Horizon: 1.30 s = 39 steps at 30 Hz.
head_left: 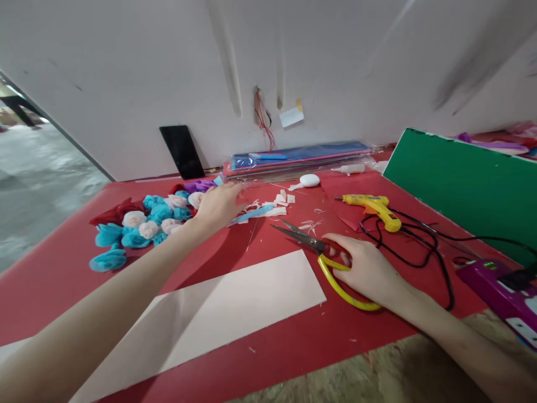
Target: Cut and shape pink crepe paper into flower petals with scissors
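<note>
My right hand (371,266) grips scissors (312,242) by one yellow handle loop. Their blades are slightly parted and point left, above the red sheet (285,324). My left hand (220,204) reaches over the table beside paper flowers (160,212) in blue, pink, red and purple. Its fingers are partly blurred but look stretched out, with nothing visible in them. Just right of these fingers, a light-blue pen-like tool (254,214) lies among pale paper scraps (283,198). A long strip of white paper (235,308) runs beneath my left forearm.
A yellow glue gun (373,208) lies to the right, its black cord curling toward a purple power strip (499,288). Behind it leans a green board (465,184). Plastic-wrapped sheets (302,154), a white oval object (309,180) and a black phone (182,151) are near the wall.
</note>
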Motion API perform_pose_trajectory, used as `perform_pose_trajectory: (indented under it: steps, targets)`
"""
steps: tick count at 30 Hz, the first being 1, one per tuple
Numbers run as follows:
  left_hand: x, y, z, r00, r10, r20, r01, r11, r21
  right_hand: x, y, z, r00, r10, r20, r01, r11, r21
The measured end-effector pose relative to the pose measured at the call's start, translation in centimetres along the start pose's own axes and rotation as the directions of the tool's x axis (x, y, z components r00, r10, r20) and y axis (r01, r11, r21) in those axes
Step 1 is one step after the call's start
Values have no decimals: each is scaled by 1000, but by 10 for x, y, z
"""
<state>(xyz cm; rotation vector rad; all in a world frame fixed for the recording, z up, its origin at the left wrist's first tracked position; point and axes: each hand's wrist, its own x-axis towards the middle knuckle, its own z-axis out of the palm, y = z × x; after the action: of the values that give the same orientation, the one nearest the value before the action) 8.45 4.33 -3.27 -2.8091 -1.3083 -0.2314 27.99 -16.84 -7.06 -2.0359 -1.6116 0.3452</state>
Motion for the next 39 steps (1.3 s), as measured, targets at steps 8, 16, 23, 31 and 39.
perform_pose_trajectory:
  steps: [8,16,23,31,39]
  targets:
    - [-75,7,3,990,102,99,-86,983,-161,3,-2,-5,989,17,-148,-7,998,66]
    - [-135,6,24,947,321,28,-304,918,-256,-2,-4,-7,992,-25,-126,34,997,67]
    - [-137,4,22,889,390,-240,-445,861,-248,1,0,-2,994,-44,-97,50,997,52]
    - [-134,7,17,969,199,-143,-245,827,-506,-1,2,2,998,-32,-60,35,998,57]
    - [-127,0,17,984,82,156,57,690,-721,-3,1,5,999,-31,-31,33,999,39]
